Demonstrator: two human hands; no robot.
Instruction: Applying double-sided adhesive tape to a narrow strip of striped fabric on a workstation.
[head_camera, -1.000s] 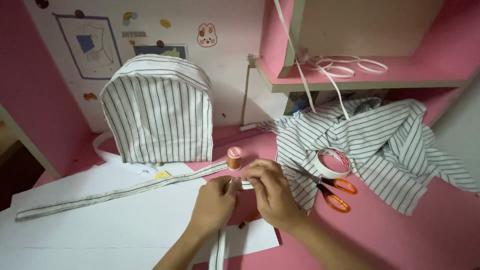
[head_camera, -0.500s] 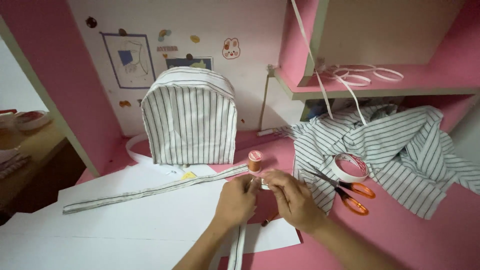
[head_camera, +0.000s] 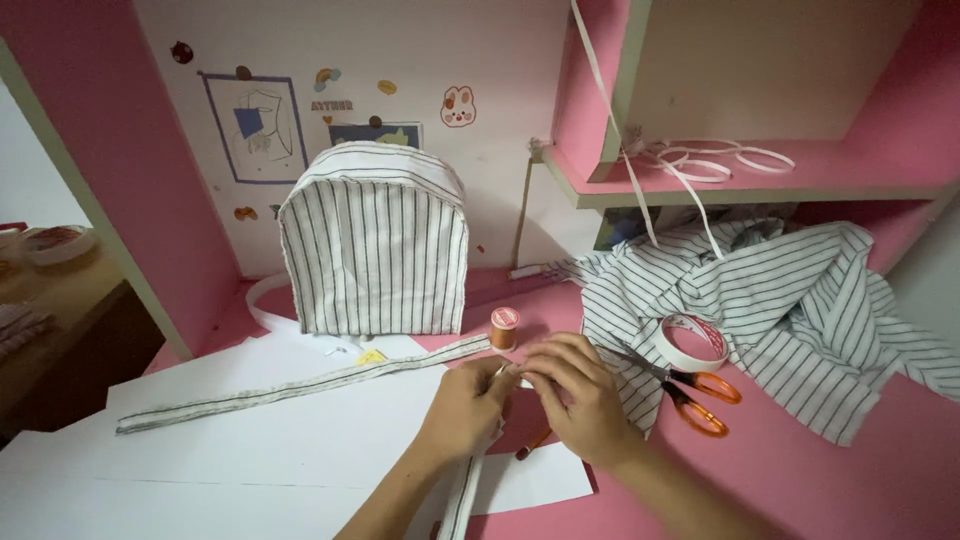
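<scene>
We see a pink desk (head_camera: 850, 470) and pink shelf (head_camera: 800, 180), with a white wall (head_camera: 500, 60) far behind. The bag (head_camera: 375, 250) at far centre is white with thin dark stripes, and so is the strip (head_camera: 300, 385) lying on white paper (head_camera: 250, 440) to the left. The shirt (head_camera: 800, 300) on the right shows the same white ground with dark stripes. Our spool (head_camera: 504, 327) carries orange-brown thread under a red-and-white top. The scissors (head_camera: 690, 390) have orange handles. The tape (head_camera: 690, 342) is white with red print. White cord (head_camera: 720, 160) lies on the shelf. A small yellow scrap (head_camera: 371, 356) sits near the bag.
</scene>
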